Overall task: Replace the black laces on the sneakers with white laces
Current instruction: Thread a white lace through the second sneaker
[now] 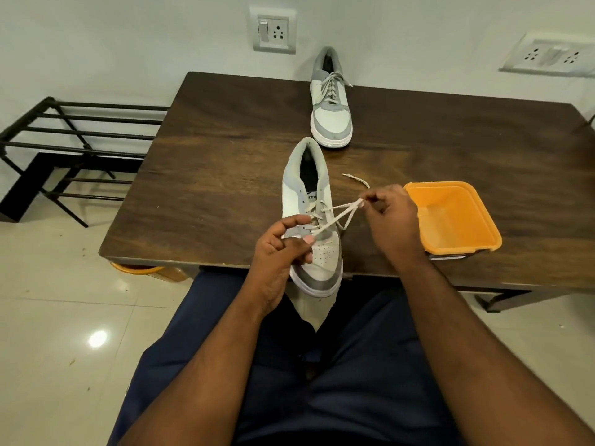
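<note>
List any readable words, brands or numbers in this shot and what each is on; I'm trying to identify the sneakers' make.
"rrq": partial dark letters on the tongue of the near sneaker; the start of the word is hidden, so the brand cannot be told.
Dark label under the front rim of the orange container: too small and blurred to read.
Far sneaker, wall sockets: no readable text.
</note>
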A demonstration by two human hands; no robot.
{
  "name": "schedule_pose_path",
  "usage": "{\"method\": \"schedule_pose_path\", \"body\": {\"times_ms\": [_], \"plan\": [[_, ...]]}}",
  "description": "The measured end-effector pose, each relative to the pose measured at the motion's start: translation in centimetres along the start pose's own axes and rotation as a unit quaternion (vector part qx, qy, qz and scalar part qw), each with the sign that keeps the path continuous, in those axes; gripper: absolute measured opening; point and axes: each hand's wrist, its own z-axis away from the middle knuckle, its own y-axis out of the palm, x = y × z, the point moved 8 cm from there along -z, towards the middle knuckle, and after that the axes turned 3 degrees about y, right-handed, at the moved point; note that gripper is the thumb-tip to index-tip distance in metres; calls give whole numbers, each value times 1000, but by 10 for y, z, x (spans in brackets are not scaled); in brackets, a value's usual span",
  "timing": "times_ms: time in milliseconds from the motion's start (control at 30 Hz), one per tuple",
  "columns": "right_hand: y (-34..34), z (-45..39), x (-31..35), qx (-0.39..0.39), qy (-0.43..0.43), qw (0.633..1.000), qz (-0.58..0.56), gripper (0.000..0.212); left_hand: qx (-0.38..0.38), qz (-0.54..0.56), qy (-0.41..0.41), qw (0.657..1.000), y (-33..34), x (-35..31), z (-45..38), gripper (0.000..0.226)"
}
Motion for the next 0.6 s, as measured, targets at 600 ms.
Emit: {"method": "schedule_pose_path", "body": {"times_ms": [600], "plan": [[55, 42, 33, 171, -202, 958, 109, 37, -47, -212, 105, 971, -10, -15, -14, 38]]}}
